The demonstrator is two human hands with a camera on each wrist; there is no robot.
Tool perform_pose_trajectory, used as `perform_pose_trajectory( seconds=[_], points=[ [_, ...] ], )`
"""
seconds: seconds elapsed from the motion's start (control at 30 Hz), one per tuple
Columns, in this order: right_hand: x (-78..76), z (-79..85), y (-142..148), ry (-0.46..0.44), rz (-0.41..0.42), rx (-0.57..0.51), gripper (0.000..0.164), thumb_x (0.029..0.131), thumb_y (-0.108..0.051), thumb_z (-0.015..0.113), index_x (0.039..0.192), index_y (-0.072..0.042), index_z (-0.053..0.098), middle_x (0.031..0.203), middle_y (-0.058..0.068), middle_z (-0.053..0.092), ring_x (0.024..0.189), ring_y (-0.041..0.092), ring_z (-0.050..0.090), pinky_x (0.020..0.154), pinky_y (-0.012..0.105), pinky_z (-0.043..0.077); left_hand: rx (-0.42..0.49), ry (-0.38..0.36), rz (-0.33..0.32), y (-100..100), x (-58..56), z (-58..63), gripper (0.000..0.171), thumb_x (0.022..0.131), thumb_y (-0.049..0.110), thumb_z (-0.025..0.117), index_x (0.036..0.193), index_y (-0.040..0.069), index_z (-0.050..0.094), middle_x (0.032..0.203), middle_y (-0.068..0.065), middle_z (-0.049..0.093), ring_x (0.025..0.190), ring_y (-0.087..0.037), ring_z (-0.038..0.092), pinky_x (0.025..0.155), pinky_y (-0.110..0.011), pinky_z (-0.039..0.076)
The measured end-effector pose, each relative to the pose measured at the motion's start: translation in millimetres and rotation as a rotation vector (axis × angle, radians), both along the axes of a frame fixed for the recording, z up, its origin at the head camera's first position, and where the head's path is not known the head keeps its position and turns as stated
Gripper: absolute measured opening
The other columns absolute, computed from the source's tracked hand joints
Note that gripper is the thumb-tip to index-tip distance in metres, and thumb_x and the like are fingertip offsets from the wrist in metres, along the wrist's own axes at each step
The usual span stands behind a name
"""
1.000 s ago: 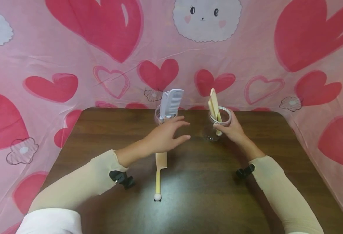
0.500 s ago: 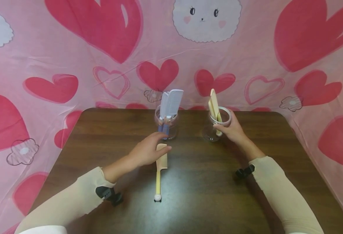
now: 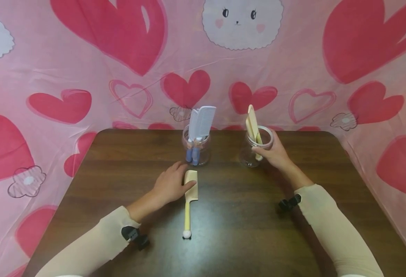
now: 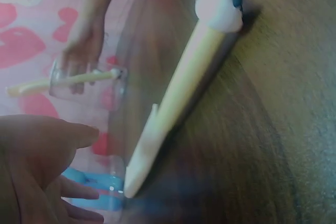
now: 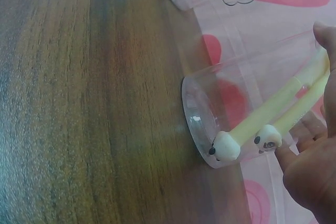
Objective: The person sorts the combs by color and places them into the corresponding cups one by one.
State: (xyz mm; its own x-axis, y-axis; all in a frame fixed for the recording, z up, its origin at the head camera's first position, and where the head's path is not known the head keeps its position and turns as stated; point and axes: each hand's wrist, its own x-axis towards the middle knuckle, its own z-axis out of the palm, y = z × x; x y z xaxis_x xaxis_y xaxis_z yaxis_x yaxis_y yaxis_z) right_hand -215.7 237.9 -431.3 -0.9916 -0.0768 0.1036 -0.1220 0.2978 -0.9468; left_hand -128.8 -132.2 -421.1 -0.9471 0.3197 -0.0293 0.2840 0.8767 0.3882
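Note:
A yellow comb point(image 3: 191, 185) lies on the table, its handle tipped with a white animal head point(image 4: 219, 10) with black ears. My left hand point(image 3: 171, 182) is beside its toothed end, thumb overlapping the teeth in the head view. In the left wrist view this hand's thumb and fingers are apart, with nothing between them. My right hand point(image 3: 276, 153) grips a clear jar point(image 3: 249, 158) by its upper side, thumb at the rim. Yellow combs point(image 3: 252, 122) stand in that jar, leaning left. Two white animal-head handle ends point(image 5: 228, 147) rest near its bottom in the right wrist view.
Left of the held jar, another clear jar point(image 3: 205, 154) holds several lilac-blue combs point(image 3: 205, 120), teeth upward. Both jars stand near the far edge of the dark wooden table point(image 3: 223, 231). A pink cloth point(image 3: 137, 57) with hearts hangs behind and around it.
My left hand has moved from in front of the lilac-blue combs' jar, down and left, to the lying comb. My right hand keeps its grip on the other jar.

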Motion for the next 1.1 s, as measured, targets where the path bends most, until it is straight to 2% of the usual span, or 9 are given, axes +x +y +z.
perform_pose_trajectory(
  seconds=[0.1, 0.23, 0.33, 0.5, 0.6, 0.73, 0.83, 1.0, 1.1],
  points=[
    [0.3, 0.2, 0.2, -0.004, 0.003, -0.001, 0.083, 0.087, 0.002, 0.076, 0.154, 0.001, 0.027, 0.148, 0.021, 0.042, 0.130, 0.028, 0.042, 0.112, 0.036, 0.038, -0.038, -0.038, 0.033, 1.5, -2.9, -6.3, 0.072, 0.092, 0.050, 0.071, 0.141, -0.002, 0.054, 0.149, -0.026, 0.048, 0.132, -0.044, 0.051, 0.104, -0.063, 0.044],
    [4.8, 7.8, -3.1, -0.011, 0.013, -0.007, 0.083, 0.086, 0.003, 0.076, 0.154, 0.002, 0.028, 0.147, 0.022, 0.041, 0.129, 0.029, 0.043, 0.105, 0.022, 0.040, -0.076, -0.068, 0.070, 3.2, -7.7, -16.5, 0.080, 0.091, 0.053, 0.071, 0.144, -0.004, 0.050, 0.150, -0.027, 0.045, 0.135, -0.044, 0.047, 0.107, -0.064, 0.040],
    [9.7, 15.6, -6.3, -0.008, 0.020, -0.015, 0.082, 0.086, 0.004, 0.076, 0.153, 0.003, 0.028, 0.146, 0.023, 0.041, 0.127, 0.028, 0.044, 0.099, 0.016, 0.040, -0.112, -0.063, 0.082, 6.7, -10.3, -23.7, 0.087, 0.089, 0.055, 0.072, 0.146, -0.004, 0.047, 0.150, -0.027, 0.046, 0.136, -0.044, 0.046, 0.106, -0.064, 0.041],
    [11.7, 18.7, -8.1, 0.004, 0.028, -0.034, 0.081, 0.086, 0.005, 0.076, 0.152, 0.005, 0.028, 0.145, 0.024, 0.042, 0.124, 0.026, 0.046, 0.096, 0.012, 0.041, -0.174, -0.043, 0.079, 14.1, -10.9, -25.4, 0.087, 0.085, 0.055, 0.075, 0.143, -0.005, 0.049, 0.146, -0.028, 0.049, 0.135, -0.043, 0.046, 0.103, -0.062, 0.044],
    [7.4, 10.8, -5.1, 0.006, 0.021, -0.028, 0.082, 0.086, 0.005, 0.076, 0.153, 0.003, 0.028, 0.146, 0.024, 0.042, 0.125, 0.025, 0.045, 0.095, 0.011, 0.040, -0.185, -0.025, 0.071, 17.9, -11.1, -24.3, 0.082, 0.084, 0.053, 0.077, 0.137, -0.006, 0.052, 0.142, -0.028, 0.051, 0.133, -0.043, 0.047, 0.101, -0.060, 0.045],
    [2.6, 2.0, -1.2, 0.010, 0.015, -0.027, 0.084, 0.086, 0.003, 0.077, 0.154, -0.001, 0.029, 0.146, 0.020, 0.042, 0.125, 0.025, 0.045, 0.096, 0.011, 0.041, -0.191, 0.004, 0.056, 22.5, -11.7, -22.3, 0.076, 0.081, 0.050, 0.080, 0.128, -0.005, 0.056, 0.128, -0.025, 0.057, 0.121, -0.041, 0.053, 0.094, -0.056, 0.048],
    [1.9, 0.3, -0.4, 0.015, 0.016, -0.035, 0.085, 0.085, 0.002, 0.078, 0.154, -0.002, 0.029, 0.146, 0.020, 0.043, 0.125, 0.025, 0.046, 0.096, 0.011, 0.041, -0.178, 0.015, 0.050, 25.6, -12.8, -21.9, 0.072, 0.078, 0.047, 0.083, 0.123, -0.003, 0.057, 0.113, -0.021, 0.056, 0.109, -0.038, 0.055, 0.085, -0.052, 0.051],
    [1.3, -0.4, -0.2, 0.020, 0.012, -0.020, 0.084, 0.085, 0.001, 0.078, 0.154, -0.002, 0.029, 0.145, 0.018, 0.044, 0.124, 0.023, 0.046, 0.098, 0.014, 0.041, -0.118, -0.027, 0.065, 27.3, -15.7, -21.9, 0.070, 0.075, 0.042, 0.086, 0.119, -0.002, 0.055, 0.102, -0.016, 0.053, 0.093, -0.035, 0.062, 0.072, -0.051, 0.055],
    [1.1, -0.8, -0.9, 0.022, 0.011, -0.022, 0.083, 0.085, 0.002, 0.078, 0.153, -0.001, 0.029, 0.142, 0.016, 0.044, 0.124, 0.021, 0.046, 0.101, 0.019, 0.042, -0.071, -0.085, 0.069, 25.0, -18.8, -21.3, 0.064, 0.076, 0.041, 0.087, 0.114, 0.001, 0.054, 0.095, -0.012, 0.058, 0.084, -0.030, 0.064, 0.066, -0.048, 0.055]
  ],
)
